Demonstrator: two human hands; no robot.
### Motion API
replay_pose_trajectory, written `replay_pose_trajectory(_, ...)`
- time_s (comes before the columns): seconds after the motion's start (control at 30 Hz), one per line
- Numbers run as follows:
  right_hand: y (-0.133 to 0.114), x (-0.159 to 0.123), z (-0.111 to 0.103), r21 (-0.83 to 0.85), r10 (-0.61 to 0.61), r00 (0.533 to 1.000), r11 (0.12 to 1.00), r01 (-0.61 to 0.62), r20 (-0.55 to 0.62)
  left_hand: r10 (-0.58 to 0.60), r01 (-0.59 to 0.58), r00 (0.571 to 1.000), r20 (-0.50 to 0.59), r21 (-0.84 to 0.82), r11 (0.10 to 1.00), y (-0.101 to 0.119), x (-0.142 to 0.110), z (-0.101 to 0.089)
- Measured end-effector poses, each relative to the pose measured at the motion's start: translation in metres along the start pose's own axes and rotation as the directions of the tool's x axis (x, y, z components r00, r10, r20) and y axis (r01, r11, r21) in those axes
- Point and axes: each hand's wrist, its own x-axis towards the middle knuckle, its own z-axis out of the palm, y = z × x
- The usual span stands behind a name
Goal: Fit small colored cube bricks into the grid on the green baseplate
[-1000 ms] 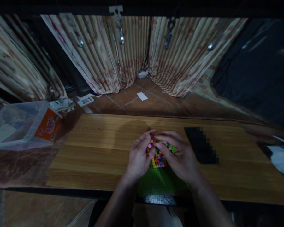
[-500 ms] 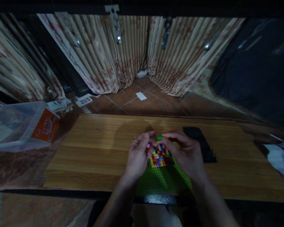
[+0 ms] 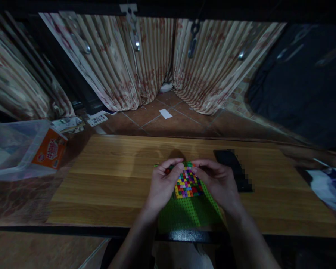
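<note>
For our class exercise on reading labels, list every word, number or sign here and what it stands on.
Orange label on the clear box: large white characters, too blurred to quote.
Paper on the floor: dark printed blocks, too small to read.
Green baseplate: none visible.

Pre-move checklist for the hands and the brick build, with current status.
1. Left hand and right hand at the brick patch's far side: ok.
2. Multicolored brick patch on the green baseplate: ok.
3. Brick gripped in either hand: cannot tell, fingers hide it.
4. Baseplate set well back from the front edge of the table: not ok, it reaches about to the edge.
5. Black flat object clear of the right hand: cannot tell, they meet in view.
</note>
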Motion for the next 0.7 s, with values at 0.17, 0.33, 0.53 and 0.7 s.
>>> replay_pose_trajectory(0.17, -0.003, -0.005, 0.012, -0.086, -0.080, 0.995, 0.993, 0.084, 0.053, 0.128, -0.134, 0.990, 0.066, 0.102, 0.986, 0.003, -0.004, 0.003)
replay_pose_trajectory(0.33, -0.007, -0.008, 0.018, -0.105, -0.114, 0.993, 0.988, 0.115, 0.011, 0.231, -0.239, 0.971, 0.069, 0.150, 0.959, 0.001, -0.004, 0.004)
replay_pose_trajectory(0.53, -0.008, -0.013, 0.027, -0.127, -0.146, 0.988, 0.982, 0.139, -0.041, 0.319, -0.303, 0.947, -0.038, 0.227, 0.926, -0.006, -0.008, 0.007)
replay_pose_trajectory(0.7, -0.008, -0.012, 0.020, -0.157, -0.139, 0.988, 0.979, 0.127, -0.067, 0.366, -0.337, 0.929, -0.053, 0.281, 0.898, -0.008, -0.009, 0.007)
